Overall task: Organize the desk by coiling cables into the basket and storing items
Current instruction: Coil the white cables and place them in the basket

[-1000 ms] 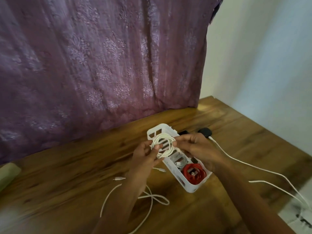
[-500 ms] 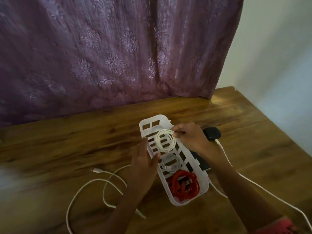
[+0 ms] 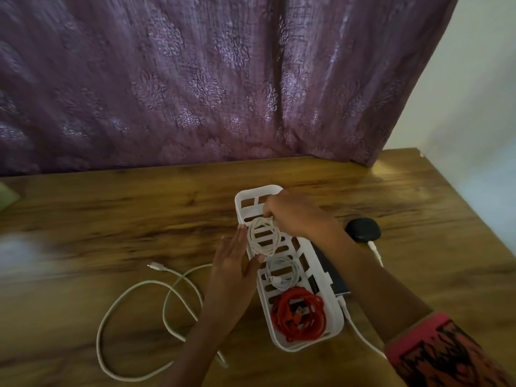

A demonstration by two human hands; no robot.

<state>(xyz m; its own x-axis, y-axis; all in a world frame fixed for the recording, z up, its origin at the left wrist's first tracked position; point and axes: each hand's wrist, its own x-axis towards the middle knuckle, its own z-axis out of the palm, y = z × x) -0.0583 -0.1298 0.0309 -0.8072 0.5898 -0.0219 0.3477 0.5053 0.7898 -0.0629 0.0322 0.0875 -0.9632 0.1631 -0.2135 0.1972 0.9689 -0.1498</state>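
Note:
A white slotted plastic basket (image 3: pixel 333 308) lies on the wooden desk (image 3: pixel 111 219). Inside it are a red coiled cable (image 3: pixel 300 314) at the near end, a small white coil (image 3: pixel 282 272) in the middle and a cream coiled cable (image 3: pixel 264 236) toward the far end. My right hand (image 3: pixel 296 213) pinches the top of the cream coil inside the basket. My left hand (image 3: pixel 234 258) rests flat against the basket's left wall, fingers apart, its thumb touching the coil's lower edge. A loose white cable (image 3: pixel 156 289) sprawls on the desk to the left.
A black rounded charger (image 3: pixel 363 230) with a white lead (image 3: pixel 360 331) lies right of the basket. A dark flat device (image 3: pixel 332 277) sits partly under the basket's right side. A purple curtain (image 3: pixel 195 79) hangs behind the desk. A pale object (image 3: pixel 7 195) is at the far left edge.
The cream coil, held up between both hands before, has gone down into the basket's far end. My left hand has let go of it and now lies against the basket's side.

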